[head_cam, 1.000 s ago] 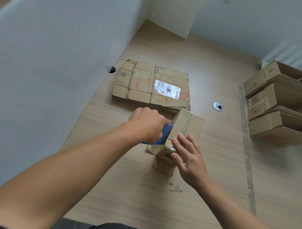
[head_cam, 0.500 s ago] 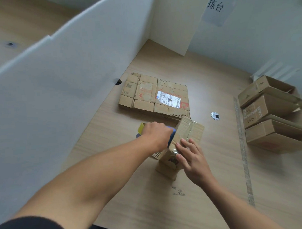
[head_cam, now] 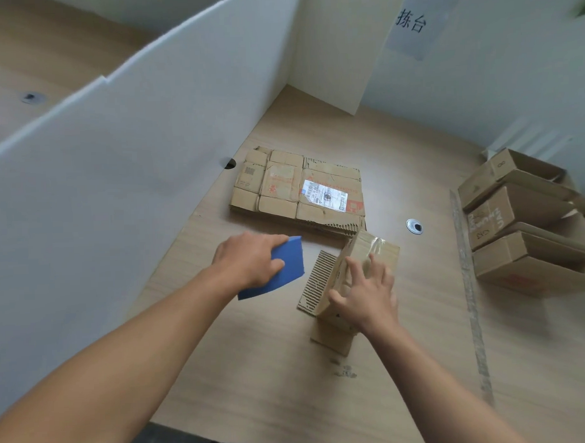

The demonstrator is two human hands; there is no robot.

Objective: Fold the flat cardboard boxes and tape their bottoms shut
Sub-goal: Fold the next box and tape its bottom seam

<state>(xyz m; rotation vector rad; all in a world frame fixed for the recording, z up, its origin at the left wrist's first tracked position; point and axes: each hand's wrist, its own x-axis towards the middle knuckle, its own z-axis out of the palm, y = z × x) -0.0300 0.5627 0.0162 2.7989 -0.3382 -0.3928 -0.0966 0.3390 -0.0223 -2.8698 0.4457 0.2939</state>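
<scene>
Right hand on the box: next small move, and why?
Probably slide the right hand along the clear tape to press it down. Tape lies across the box, and the left hand holds the blue dispenser apart from it.

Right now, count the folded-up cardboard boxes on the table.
4. One box under the right hand; top box, middle box and bottom box stacked far right. Others may be hidden off-frame.

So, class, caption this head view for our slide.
Left hand grips a blue tool; right hand rests on a taped box.
</scene>
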